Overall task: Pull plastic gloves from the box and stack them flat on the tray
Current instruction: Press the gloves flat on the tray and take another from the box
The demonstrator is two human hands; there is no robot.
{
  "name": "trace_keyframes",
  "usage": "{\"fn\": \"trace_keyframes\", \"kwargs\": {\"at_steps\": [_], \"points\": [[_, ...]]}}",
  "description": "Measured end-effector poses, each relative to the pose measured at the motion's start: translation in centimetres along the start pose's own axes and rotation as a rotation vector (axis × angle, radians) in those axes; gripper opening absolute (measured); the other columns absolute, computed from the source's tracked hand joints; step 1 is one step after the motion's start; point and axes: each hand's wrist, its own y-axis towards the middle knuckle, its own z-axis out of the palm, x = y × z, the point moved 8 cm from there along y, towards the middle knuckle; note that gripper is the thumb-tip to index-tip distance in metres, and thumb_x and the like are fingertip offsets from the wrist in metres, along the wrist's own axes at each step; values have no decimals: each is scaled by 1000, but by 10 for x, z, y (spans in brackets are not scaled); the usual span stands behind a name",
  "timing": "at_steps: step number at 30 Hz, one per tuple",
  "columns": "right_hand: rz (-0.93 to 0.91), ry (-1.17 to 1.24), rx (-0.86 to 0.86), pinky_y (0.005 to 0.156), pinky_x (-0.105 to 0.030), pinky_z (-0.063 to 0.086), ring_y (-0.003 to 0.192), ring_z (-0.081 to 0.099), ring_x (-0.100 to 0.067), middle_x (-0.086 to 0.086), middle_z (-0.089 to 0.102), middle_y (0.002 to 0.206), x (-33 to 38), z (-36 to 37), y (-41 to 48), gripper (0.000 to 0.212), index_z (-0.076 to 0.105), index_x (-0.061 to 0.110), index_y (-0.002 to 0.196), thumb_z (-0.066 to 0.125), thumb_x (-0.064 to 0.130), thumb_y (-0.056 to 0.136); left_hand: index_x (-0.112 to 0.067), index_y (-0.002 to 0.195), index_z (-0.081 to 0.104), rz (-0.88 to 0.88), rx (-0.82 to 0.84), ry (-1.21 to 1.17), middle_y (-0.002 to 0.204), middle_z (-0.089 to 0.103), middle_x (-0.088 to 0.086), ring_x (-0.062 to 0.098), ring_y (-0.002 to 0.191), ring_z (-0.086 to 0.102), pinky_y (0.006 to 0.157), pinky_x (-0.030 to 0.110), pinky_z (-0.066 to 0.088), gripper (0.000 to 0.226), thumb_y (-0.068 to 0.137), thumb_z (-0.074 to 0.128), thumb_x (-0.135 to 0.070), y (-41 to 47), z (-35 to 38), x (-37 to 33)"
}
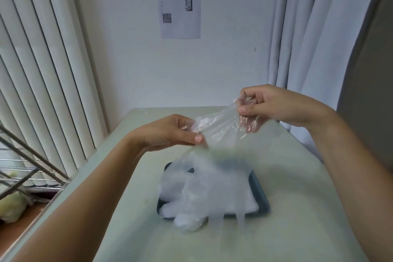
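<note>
A clear plastic glove [214,134] hangs in the air above the table, its fingers dangling blurred over the tray. My left hand [170,132] pinches the glove's cuff on the left between thumb and fingers. My right hand [268,104] pinches the other side of the cuff, higher and to the right. Below them lies a dark tray [262,195] with a pile of clear gloves [191,198] on it; some spill over its front edge. No glove box is in view.
The pale green table [106,208] stands against a white wall with a printed sheet [180,2]. Vertical blinds [42,70] and a metal rack [27,168] are at the left, and a curtain [308,38] at the right.
</note>
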Motion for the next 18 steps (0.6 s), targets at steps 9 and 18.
{"fn": "trace_keyframes", "kwargs": {"at_steps": [9, 18], "points": [[222, 330, -211, 44, -25, 46, 43, 59, -13, -10, 63, 59, -85, 33, 8, 9, 55, 2, 84, 54, -1, 93, -12, 75, 63, -298, -177, -128, 78, 72, 4, 8, 61, 63, 60, 17, 51, 22, 72, 68, -33, 3, -31, 56], [465, 219, -331, 56, -34, 54, 46, 58, -16, -11, 59, 62, -184, 70, 5, 21, 53, 8, 73, 56, 2, 93, -5, 94, 74, -590, -124, 125, 82, 70, 5, 9, 64, 63, 65, 20, 51, 18, 80, 76, -17, 14, -27, 146]]}}
